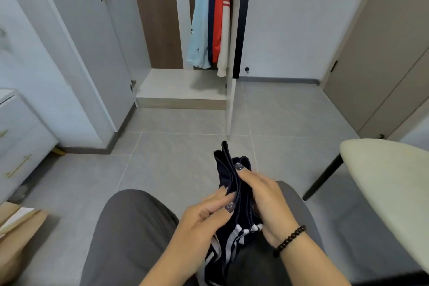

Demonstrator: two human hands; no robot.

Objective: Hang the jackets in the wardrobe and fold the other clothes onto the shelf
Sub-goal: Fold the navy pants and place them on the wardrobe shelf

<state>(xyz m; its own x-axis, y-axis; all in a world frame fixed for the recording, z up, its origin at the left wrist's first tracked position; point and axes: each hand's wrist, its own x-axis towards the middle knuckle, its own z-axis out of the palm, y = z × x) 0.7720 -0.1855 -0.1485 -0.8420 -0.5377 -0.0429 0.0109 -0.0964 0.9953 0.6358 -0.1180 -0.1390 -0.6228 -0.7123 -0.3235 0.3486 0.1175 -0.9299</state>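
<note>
Both hands on a navy garment [234, 195] with white stripes, bunched over the lap, near centre; left hand [202, 218] with fingers curled round its left edge, right hand [264, 199] gripping the right side, thumb pressed on the folded top, beaded bracelet [289, 240] on that wrist; far centre, open wardrobe [183, 86] with hanging jackets [211, 18], light blue, navy, red, cream; pale chair [390, 183] near right; white drawers [21, 144] far left

Folded garment [234, 183]: navy, white stripes. Beside the red jacket [219, 18]: light-blue patterned shirt [199, 25]. Trousers [130, 227]: grey.
</note>
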